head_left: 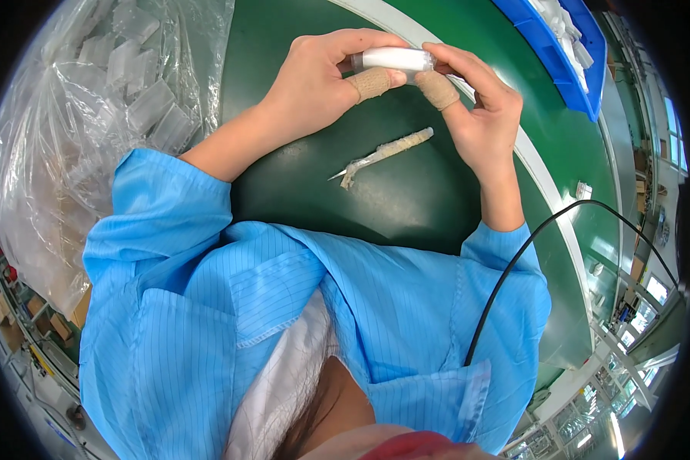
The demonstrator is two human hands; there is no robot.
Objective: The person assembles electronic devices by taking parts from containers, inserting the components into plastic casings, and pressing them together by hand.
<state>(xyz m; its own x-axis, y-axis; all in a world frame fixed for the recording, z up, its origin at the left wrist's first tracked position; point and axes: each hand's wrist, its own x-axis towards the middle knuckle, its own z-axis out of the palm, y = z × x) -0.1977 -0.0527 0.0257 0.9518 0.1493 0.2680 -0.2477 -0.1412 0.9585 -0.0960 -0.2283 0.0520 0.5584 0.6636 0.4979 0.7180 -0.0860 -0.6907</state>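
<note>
As both hands [307, 83] [489, 123] grip it, a white piece [395, 59] spans between them.

A head-worn fisheye looks closely down on the fingers [469, 69].

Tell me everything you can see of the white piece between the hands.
The white piece is short and oblong, with a smooth, bright white middle and clear, plastic-looking material at its ends and along its near edge. It lies crosswise in view, roughly level. The left hand pinches its left end, and the right hand its right end, so part of it is covered. It shows against the green table; whether it touches the tabletop cannot be told.
</note>
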